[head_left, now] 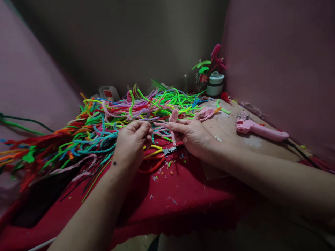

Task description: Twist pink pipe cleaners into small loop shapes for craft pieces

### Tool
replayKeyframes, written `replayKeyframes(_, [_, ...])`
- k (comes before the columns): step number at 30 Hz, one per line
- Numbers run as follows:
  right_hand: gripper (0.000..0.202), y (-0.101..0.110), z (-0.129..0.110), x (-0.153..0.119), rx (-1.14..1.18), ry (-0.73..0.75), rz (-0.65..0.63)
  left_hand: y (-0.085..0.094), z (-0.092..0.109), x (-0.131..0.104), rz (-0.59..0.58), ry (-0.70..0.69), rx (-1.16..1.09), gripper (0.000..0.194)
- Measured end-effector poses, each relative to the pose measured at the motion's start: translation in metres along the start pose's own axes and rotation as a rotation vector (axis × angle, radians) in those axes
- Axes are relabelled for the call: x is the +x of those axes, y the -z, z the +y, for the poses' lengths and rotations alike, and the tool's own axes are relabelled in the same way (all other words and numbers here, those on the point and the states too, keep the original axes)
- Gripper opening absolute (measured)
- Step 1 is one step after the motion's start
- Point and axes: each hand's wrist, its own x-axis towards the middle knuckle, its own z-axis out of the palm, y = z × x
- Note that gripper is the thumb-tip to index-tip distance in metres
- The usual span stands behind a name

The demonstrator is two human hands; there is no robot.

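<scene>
My right hand (193, 134) pinches a light pink fuzzy stem piece (173, 115), with a loop standing above the fingertips and ends hanging below and pointing left. Left of it, my left hand (134, 139) is closed, thumb against the fingers; whatever it may hold is too small to make out. Scissors with red and yellow handles (157, 157) lie beneath and between the hands, their blades partly hidden by my right hand. Behind both hands spreads a big heap of colourful fuzzy stems (154, 104).
A pink glue gun (261, 130) lies on a brown board (230, 136) at right. Behind are a lidded jar (215, 85), pink fuzzy flowers (215, 51) and a pink petal shape (204, 114). Small scraps dot the red cloth (183, 195). A dark flat object (39, 200) lies left.
</scene>
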Motion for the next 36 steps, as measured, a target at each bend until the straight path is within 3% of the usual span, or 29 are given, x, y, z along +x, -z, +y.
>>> replayKeyframes(4, [0.023, 0.001, -0.001, -0.001, -0.001, 0.05, -0.042, -0.013, -0.003, -0.007, -0.299, 0.178, 0.002, 0.024])
replayKeyframes(8, [0.025, -0.001, -0.003, -0.005, -0.07, 0.067, -0.007, -0.02, -0.001, -0.013, -0.227, 0.041, 0.131, 0.016])
replayKeyframes(10, [0.028, -0.003, -0.005, -0.006, -0.118, 0.044, 0.001, -0.017, 0.001, -0.012, -0.26, -0.012, 0.207, 0.014])
replayKeyframes(14, [0.029, -0.003, -0.007, -0.007, -0.185, 0.041, -0.001, -0.005, 0.005, -0.007, -0.424, 0.115, 0.22, 0.014])
replayKeyframes(16, [0.024, -0.001, -0.007, -0.005, -0.219, 0.043, 0.008, -0.002, 0.006, -0.005, -0.406, 0.058, 0.249, 0.018])
replayKeyframes(20, [0.016, 0.002, -0.005, -0.002, -0.228, -0.017, -0.02, -0.006, 0.005, -0.006, -0.258, -0.124, 0.288, 0.02])
replayKeyframes(24, [0.015, 0.002, -0.004, -0.002, -0.173, -0.032, -0.071, -0.006, 0.005, -0.006, -0.184, -0.094, 0.265, 0.015])
replayKeyframes(31, [0.017, 0.001, -0.006, -0.004, -0.214, -0.036, -0.089, 0.004, 0.0, -0.002, -0.207, -0.076, 0.157, 0.019])
replayKeyframes(36, [0.014, 0.0, -0.006, -0.005, -0.257, -0.058, -0.115, 0.003, 0.002, -0.002, -0.226, -0.055, 0.245, 0.019])
